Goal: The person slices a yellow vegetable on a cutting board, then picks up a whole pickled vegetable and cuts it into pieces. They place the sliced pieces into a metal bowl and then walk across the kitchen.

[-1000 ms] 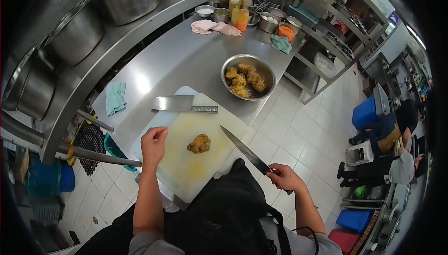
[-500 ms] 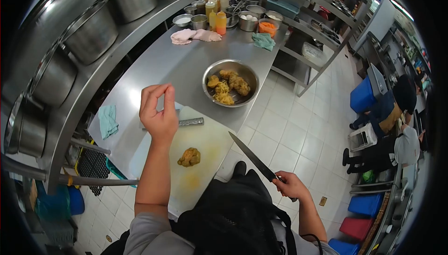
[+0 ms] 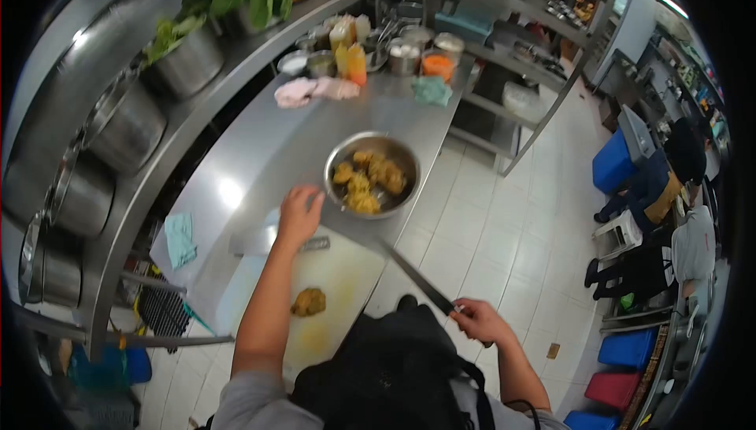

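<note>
My right hand (image 3: 479, 322) is wrapped round the black handle of a long kitchen knife (image 3: 421, 280), its blade pointing forward beside the table edge. My left hand (image 3: 301, 213) is raised over the far end of the white cutting board (image 3: 346, 272), empty, thumb and fingers apart, left of the bowl. Below it on the board lies one browned, yellowish piece of food (image 3: 309, 302), possibly chicken. Several similar pieces (image 3: 362, 194) sit in the steel bowl (image 3: 332, 158) beyond the board. A cleaver (image 3: 256, 241) lies at the board's far edge, partly hidden by my left forearm.
Squeeze bottles (image 3: 354, 64), a pink cloth (image 3: 315, 91), a green cloth (image 3: 431, 91) and an orange tub (image 3: 438, 66) stand at the table's far end. A shelf with steel pots (image 3: 126, 123) runs along the left. Two people (image 3: 689, 249) are at the right.
My left hand has moved forward towards the bowl, its pinched fingers now apart. The knife stays in my right hand. The camera view has tilted up slightly.
</note>
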Demonstrator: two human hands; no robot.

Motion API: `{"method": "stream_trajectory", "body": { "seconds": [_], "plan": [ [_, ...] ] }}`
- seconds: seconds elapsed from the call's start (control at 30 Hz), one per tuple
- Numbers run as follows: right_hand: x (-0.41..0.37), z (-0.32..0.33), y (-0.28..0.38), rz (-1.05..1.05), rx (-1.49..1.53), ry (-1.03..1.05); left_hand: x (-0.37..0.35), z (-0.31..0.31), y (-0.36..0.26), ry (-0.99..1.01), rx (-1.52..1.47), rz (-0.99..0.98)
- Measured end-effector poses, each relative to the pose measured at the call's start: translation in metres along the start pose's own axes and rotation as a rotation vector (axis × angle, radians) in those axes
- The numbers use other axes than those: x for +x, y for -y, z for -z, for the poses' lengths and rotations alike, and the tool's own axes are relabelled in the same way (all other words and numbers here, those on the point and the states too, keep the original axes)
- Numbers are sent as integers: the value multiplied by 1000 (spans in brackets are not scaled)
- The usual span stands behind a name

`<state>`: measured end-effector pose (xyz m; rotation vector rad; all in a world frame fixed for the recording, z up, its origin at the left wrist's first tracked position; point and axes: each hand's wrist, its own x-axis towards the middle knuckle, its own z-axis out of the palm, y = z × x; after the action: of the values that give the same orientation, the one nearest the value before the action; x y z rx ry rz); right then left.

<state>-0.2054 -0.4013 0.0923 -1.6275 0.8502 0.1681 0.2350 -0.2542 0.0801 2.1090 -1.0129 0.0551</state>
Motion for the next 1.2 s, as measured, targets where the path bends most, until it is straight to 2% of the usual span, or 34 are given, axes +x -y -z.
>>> {"method": "stream_trajectory", "body": {
  "seconds": [0.03,0.1,0.2,0.4,0.43,0.5,0.53,0.57,0.63,0.83,0.9,1.03,1.13,1.2],
  "plan": [
    [7,1,1,8,-1,44,-11,10,9,38,-45,24],
    [22,0,6,23,-83,106,-40,26,22,160,-171,196],
    [40,-5,16,84,-128,167,-89,55,31,312,-85,240],
    [61,-20,41,247,-260,225,-158,84,34,444,-105,379],
    [65,-20,43,235,-269,244,-164,81,35,443,-112,402],
    [71,-28,38,259,-221,297,-184,75,30,342,-208,283],
    [72,-30,33,248,-174,312,-194,70,32,334,-193,287],
    [73,-33,31,228,-125,332,-199,69,31,331,-174,300],
    [66,-38,43,163,-211,318,-198,83,11,333,-159,377],
    [57,-61,44,57,-259,259,-214,92,17,361,-145,426],
    [55,-66,37,123,-317,202,-214,85,15,351,-197,422],
    [52,-76,21,96,-343,195,-212,69,11,399,-245,386],
    [48,-83,16,141,-346,174,-213,59,14,381,-145,296],
    [47,-87,12,148,-349,166,-213,59,12,353,-229,408]
  ]
}}
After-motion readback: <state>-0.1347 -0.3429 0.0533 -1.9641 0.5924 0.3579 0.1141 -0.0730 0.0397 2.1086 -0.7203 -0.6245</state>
